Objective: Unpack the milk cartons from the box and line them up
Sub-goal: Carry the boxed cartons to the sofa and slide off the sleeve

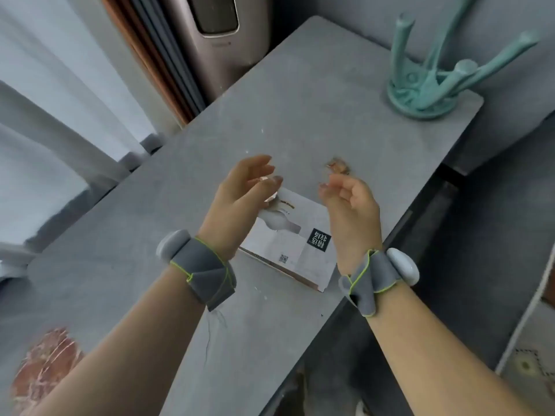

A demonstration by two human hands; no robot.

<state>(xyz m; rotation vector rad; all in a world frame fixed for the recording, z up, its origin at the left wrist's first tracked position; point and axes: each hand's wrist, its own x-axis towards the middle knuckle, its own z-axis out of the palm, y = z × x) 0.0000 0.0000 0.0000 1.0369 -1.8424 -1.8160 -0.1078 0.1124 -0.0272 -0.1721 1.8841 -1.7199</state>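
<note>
Box (295, 250) on table (300, 100), beneath and between the hands (243, 190) (350, 205)

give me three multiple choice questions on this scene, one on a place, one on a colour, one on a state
1. Where is the box?
A) on the floor
B) on the table, below the left hand and right hand
C) on a shelf

2. What colour is the stool?
A) red
B) yellow
C) teal

3. How does the stool stand?
A) upside down, legs up
B) upright
C) on its side

Answers:
1 B: the box lies flat on the grey tabletop under both raised hands.
2 C: its seat and legs are teal.
3 A: its seat rests on the table and its legs point up.
</note>
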